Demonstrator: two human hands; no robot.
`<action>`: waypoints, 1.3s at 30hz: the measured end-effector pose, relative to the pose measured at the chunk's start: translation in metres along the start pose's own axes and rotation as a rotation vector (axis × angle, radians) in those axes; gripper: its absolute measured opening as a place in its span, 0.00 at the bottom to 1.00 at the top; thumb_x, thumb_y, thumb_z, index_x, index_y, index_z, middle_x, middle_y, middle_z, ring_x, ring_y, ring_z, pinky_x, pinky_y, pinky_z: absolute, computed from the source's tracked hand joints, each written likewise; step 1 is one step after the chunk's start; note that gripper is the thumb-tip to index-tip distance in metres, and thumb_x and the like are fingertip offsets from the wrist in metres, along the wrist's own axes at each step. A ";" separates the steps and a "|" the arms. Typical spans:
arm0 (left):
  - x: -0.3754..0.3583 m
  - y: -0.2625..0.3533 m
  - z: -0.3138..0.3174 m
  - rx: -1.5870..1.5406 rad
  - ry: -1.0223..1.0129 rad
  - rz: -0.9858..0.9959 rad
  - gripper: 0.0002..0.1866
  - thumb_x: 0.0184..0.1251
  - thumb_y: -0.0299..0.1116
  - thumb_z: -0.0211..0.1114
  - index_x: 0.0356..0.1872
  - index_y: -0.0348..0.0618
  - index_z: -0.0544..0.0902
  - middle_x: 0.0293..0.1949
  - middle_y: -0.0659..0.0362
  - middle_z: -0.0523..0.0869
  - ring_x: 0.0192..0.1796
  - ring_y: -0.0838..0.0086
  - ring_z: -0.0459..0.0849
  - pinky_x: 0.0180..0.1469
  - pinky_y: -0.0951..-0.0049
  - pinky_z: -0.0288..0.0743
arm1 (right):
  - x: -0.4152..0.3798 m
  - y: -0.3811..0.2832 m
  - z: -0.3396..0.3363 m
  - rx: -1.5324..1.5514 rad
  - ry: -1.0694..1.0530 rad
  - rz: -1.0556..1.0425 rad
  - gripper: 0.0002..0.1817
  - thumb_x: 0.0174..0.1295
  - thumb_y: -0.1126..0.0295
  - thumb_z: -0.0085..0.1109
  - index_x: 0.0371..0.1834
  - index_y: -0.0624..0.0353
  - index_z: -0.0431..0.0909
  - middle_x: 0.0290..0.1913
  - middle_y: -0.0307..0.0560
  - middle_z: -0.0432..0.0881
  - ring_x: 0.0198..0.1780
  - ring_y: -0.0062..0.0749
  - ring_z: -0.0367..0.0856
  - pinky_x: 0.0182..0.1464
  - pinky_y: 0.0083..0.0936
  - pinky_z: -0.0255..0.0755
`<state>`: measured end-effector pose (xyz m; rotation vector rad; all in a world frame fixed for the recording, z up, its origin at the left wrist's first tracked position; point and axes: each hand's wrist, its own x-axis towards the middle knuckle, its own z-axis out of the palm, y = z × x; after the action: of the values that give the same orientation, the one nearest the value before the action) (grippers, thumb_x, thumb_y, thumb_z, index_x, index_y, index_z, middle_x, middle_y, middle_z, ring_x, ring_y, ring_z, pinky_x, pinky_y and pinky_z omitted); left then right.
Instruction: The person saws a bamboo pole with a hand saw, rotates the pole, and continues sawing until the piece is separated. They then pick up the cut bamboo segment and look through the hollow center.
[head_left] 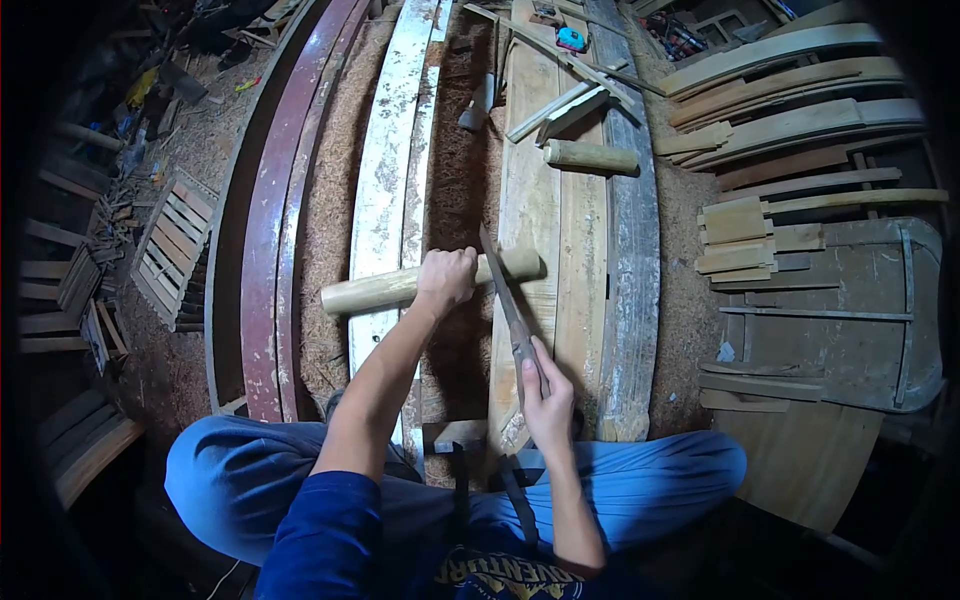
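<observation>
A round wooden pole lies across the white-painted beam and the bare wooden plank. My left hand is wrapped round the pole near its right part. My right hand grips the lower end of a long, narrow saw, whose dark blade points up and away, crossing the pole just right of my left hand. Farther up the planks rests a shorter round piece.
Wood strips and a blue tape measure lie on the far planks. A brush sits in the gap. Stacked boards stand at right, a slatted panel at left. Sawdust covers the floor.
</observation>
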<state>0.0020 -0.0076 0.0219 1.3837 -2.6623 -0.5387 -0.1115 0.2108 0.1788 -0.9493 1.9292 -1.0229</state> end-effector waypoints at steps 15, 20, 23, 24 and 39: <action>-0.004 0.017 -0.006 0.020 -0.160 0.035 0.14 0.46 0.38 0.77 0.35 0.46 0.87 0.34 0.50 0.92 0.39 0.58 0.93 0.42 0.58 0.84 | -0.018 0.029 0.032 0.062 0.115 -0.036 0.23 0.81 0.69 0.52 0.73 0.72 0.72 0.67 0.62 0.82 0.70 0.35 0.79 0.70 0.29 0.71; -0.012 0.019 -0.006 0.016 -0.182 0.039 0.14 0.46 0.37 0.77 0.35 0.46 0.87 0.34 0.51 0.92 0.38 0.57 0.92 0.42 0.58 0.83 | 0.031 0.010 0.046 0.078 0.094 0.005 0.23 0.80 0.71 0.54 0.73 0.73 0.72 0.67 0.62 0.82 0.71 0.40 0.79 0.72 0.31 0.69; -0.005 0.017 -0.006 0.023 -0.165 0.045 0.14 0.47 0.37 0.77 0.35 0.46 0.86 0.34 0.51 0.92 0.38 0.57 0.92 0.42 0.58 0.83 | -0.018 0.040 0.034 0.080 0.114 -0.126 0.25 0.81 0.66 0.52 0.74 0.72 0.71 0.68 0.62 0.81 0.70 0.41 0.81 0.70 0.29 0.70; -0.009 0.020 -0.005 0.019 -0.169 0.037 0.15 0.47 0.37 0.77 0.35 0.46 0.86 0.34 0.51 0.92 0.39 0.57 0.92 0.42 0.58 0.83 | -0.006 0.038 0.032 0.073 0.110 -0.120 0.25 0.81 0.66 0.52 0.74 0.72 0.71 0.68 0.62 0.81 0.70 0.41 0.81 0.70 0.29 0.70; -0.005 0.015 -0.002 0.019 -0.187 0.030 0.20 0.47 0.45 0.79 0.38 0.46 0.86 0.31 0.49 0.91 0.37 0.53 0.92 0.42 0.53 0.84 | -0.020 0.029 0.023 0.092 0.106 -0.126 0.26 0.82 0.60 0.51 0.71 0.71 0.74 0.66 0.65 0.82 0.70 0.49 0.80 0.71 0.32 0.70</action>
<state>-0.0063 0.0036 0.0292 1.3592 -2.8351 -0.6721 -0.0904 0.2325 0.1499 -0.9921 1.9092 -1.2469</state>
